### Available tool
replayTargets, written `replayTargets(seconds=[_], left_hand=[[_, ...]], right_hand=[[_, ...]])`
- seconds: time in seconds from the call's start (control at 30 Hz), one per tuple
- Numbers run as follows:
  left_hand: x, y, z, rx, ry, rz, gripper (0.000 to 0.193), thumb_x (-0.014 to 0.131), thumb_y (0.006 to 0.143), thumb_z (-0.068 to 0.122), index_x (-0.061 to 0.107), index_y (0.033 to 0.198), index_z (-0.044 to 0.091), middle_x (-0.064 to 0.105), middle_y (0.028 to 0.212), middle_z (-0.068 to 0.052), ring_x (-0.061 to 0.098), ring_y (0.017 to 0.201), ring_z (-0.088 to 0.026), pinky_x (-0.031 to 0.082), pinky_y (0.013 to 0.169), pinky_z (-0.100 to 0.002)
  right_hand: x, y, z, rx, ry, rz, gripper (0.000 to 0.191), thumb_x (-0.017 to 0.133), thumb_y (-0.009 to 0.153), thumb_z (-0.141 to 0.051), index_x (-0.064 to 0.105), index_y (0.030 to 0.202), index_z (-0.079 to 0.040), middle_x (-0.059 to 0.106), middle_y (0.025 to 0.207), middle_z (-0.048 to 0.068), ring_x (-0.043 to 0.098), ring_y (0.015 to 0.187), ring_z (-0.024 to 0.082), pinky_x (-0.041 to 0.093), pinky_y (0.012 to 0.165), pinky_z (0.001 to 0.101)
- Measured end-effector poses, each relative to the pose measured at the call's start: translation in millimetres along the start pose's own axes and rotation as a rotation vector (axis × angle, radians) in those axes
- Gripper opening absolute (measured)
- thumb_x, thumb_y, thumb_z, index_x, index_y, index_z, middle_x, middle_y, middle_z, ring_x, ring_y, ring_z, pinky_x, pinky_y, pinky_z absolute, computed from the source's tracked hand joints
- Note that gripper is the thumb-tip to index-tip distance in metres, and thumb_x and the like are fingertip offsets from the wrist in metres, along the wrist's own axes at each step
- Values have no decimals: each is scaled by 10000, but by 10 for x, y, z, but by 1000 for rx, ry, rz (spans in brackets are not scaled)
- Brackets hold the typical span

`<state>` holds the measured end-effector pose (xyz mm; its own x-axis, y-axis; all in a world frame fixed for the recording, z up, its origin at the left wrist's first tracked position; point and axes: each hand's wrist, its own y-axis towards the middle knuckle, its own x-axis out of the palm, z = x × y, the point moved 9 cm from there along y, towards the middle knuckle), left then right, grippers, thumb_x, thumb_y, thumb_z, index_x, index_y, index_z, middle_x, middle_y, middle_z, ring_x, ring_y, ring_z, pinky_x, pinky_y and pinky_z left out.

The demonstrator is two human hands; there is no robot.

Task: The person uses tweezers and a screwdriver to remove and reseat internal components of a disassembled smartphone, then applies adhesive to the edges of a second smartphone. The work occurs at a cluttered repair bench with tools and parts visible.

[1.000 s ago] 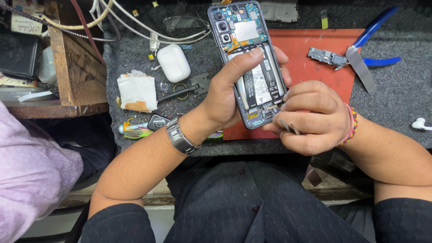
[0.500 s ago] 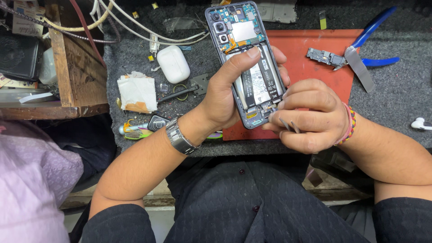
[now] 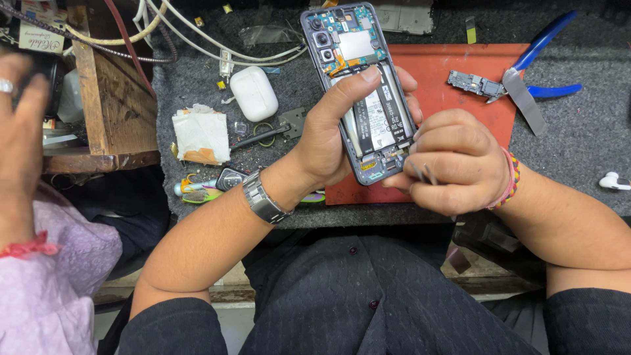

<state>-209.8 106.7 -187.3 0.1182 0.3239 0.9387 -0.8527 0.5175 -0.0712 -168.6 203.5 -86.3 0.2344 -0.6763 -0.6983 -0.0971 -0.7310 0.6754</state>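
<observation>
Head view: the left hand (image 3: 332, 135) is wrapped around an opened phone (image 3: 361, 92) with its back cover off, the thumb laid across the black battery and the other fingers curling round the far edge. The phone is held tilted over the near part of the table (image 3: 578, 164), just above the left edge of a red mat (image 3: 453, 72), with the camera end pointing away from the person. Circuit boards and camera lenses show at that far end.

The right hand (image 3: 457, 161) is clenched around thin metal tweezers (image 3: 420, 172), whose tips sit at the lower end of the phone, where a small connector area lies exposed. A beaded bracelet circles that wrist, and a metal watch (image 3: 263, 197) sits on the left wrist.

On the mat beyond the right hand lie a small circuit part (image 3: 474, 83) and blue-handled pliers (image 3: 542, 66), touching each other. To the left of the phone, on the dark felt, rest a white earbud case (image 3: 253, 92), a crumpled paper pad (image 3: 200, 135) and a black hand tool. A single white earbud (image 3: 614, 181) lies at the right edge. Another person's hand (image 3: 23, 125), wearing a ring, shows at the far left.
</observation>
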Motion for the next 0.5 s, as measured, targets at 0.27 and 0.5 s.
replayTargets(seconds=[0.27, 0.5], left_hand=[[-64, -730, -822, 66, 106, 19, 444, 542, 1096, 393, 546, 1279, -11, 668, 1034, -168, 731, 911, -252, 621, 845, -365], [-909, -588, -1329, 98, 243, 63, 477, 515, 1106, 443, 539, 1296, 6, 653, 1027, -137, 726, 951, -237, 623, 874, -363]], right_hand=[[21, -355, -958, 228, 16, -4, 384, 845, 835, 6, 519, 983, -134, 715, 1052, 73, 626, 919, 268, 521, 763, 411], [670, -1242, -736, 228, 12, -57, 352, 797, 783, 65, 526, 934, -103, 727, 996, 90, 649, 851, 276, 520, 687, 406]])
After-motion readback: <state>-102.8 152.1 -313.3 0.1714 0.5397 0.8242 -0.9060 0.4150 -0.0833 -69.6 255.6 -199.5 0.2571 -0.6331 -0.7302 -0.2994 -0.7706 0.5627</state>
